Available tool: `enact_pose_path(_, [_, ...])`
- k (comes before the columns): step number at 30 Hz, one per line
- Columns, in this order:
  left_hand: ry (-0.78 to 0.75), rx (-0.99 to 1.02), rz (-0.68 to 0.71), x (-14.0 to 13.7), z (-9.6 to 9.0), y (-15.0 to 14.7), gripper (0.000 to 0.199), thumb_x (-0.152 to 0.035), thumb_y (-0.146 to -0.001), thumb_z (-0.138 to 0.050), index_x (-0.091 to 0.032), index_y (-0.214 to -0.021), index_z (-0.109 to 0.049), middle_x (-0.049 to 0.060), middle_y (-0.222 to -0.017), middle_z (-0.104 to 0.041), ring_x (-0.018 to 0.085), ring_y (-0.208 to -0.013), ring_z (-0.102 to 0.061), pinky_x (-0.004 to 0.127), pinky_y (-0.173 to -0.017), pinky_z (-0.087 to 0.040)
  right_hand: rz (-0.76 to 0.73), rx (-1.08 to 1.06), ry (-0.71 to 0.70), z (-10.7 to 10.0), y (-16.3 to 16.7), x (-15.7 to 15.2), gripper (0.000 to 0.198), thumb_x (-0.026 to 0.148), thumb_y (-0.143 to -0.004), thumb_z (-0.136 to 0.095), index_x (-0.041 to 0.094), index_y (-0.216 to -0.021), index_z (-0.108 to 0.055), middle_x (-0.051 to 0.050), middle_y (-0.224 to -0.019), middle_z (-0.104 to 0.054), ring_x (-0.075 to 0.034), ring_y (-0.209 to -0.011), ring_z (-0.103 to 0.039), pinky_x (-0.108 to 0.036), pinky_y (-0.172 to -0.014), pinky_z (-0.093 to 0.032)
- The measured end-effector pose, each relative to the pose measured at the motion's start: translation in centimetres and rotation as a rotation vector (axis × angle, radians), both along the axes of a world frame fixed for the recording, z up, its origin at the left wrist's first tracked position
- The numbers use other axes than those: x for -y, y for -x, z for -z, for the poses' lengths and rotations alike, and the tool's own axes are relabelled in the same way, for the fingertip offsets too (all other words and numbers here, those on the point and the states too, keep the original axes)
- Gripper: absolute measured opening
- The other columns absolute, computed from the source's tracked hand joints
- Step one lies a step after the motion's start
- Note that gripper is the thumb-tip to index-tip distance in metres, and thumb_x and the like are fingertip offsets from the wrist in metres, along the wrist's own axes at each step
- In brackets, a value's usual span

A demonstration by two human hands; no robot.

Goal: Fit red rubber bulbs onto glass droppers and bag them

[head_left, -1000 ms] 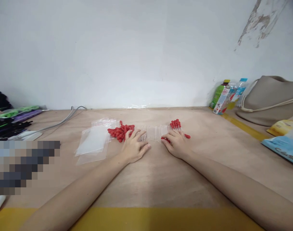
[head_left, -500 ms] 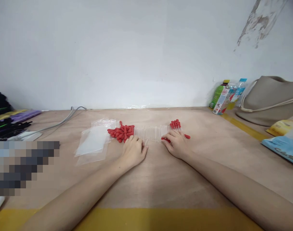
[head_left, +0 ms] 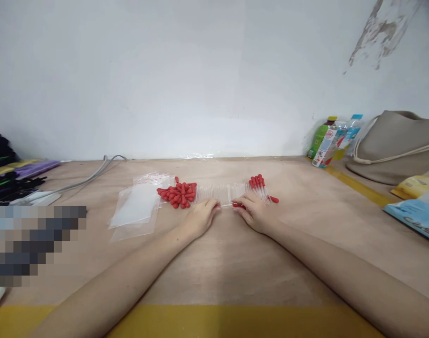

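Pinching a clear tube [head_left: 226, 205] just below the frame's centre, the left hand [head_left: 203, 215] faces the right hand [head_left: 255, 212], which grips a red bulb [head_left: 239, 205]. Pushed off-axis, the tube could slip or snap; a knock could scatter the tube row [head_left: 214, 193] just beyond. At the right edge, a blue packet [head_left: 413, 213] seems to read "C&S"; upper right, labels on the bottles [head_left: 327, 143] are illegible.

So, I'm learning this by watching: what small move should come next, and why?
Probably push the clear tube firmly into the red bulb: the left hand holds the tube, the right hand the bulb, and bulb-capped tubes lie nearby.
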State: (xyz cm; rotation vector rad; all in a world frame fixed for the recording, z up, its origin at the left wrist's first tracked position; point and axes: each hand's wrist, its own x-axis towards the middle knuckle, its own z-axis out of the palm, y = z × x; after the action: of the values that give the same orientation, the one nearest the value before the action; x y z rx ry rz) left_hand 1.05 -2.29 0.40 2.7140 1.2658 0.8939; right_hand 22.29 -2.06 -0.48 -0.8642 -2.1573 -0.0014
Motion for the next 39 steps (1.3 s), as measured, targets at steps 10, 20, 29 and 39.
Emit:
enact_pose_path(10, [-0.122, -0.019, 0.071, -0.09, 0.04, 0.32, 0.023, -0.021, -0.090, -0.038, -0.018, -0.100, -0.058, 0.005, -0.085, -0.062, 0.015, -0.074, -0.058, 0.025, -0.065, -0.046, -0.066, -0.040, 0.047, -0.26, 0.21, 0.14, 0.014, 0.022, -0.085, -0.045, 0.018, -0.091, -0.058, -0.006, -0.084, -0.057, -0.015, -0.076, -0.053, -0.030, -0.069, -0.046])
enact_pose_path(20, [-0.100, 0.028, 0.099, -0.16, 0.14, 0.40, 0.022, -0.021, -0.090, -0.039, -0.018, -0.100, -0.058, 0.004, -0.086, -0.061, 0.014, -0.075, -0.058, 0.024, -0.067, -0.046, -0.048, 0.006, 0.053, -0.21, 0.08, 0.07, 0.010, 0.021, -0.085, -0.045, 0.019, -0.086, -0.055, -0.004, -0.080, -0.061, -0.016, -0.078, -0.053, -0.032, -0.072, -0.042])
enact_pose_path(29, [-0.109, 0.051, 0.186, -0.34, 0.67, 0.38, 0.027, -0.012, -0.087, -0.038, -0.018, -0.101, -0.060, 0.005, -0.089, -0.064, 0.014, -0.080, -0.060, 0.024, -0.069, -0.048, -0.135, -0.034, 0.000, -0.07, -0.04, 0.18, 0.013, 0.020, -0.086, -0.043, 0.018, -0.085, -0.056, -0.004, -0.076, -0.061, -0.015, -0.074, -0.055, -0.029, -0.067, -0.043])
enact_pose_path(39, [-0.181, -0.079, 0.196, -0.07, 0.16, 0.49, 0.035, -0.002, -0.080, -0.037, -0.018, -0.101, -0.060, 0.006, -0.089, -0.063, 0.016, -0.081, -0.059, 0.027, -0.071, -0.048, -0.120, 0.016, -0.058, -0.02, 0.03, 0.36, 0.015, 0.026, -0.086, -0.044, 0.019, -0.084, -0.058, -0.004, -0.073, -0.060, -0.015, -0.070, -0.054, -0.030, -0.064, -0.044])
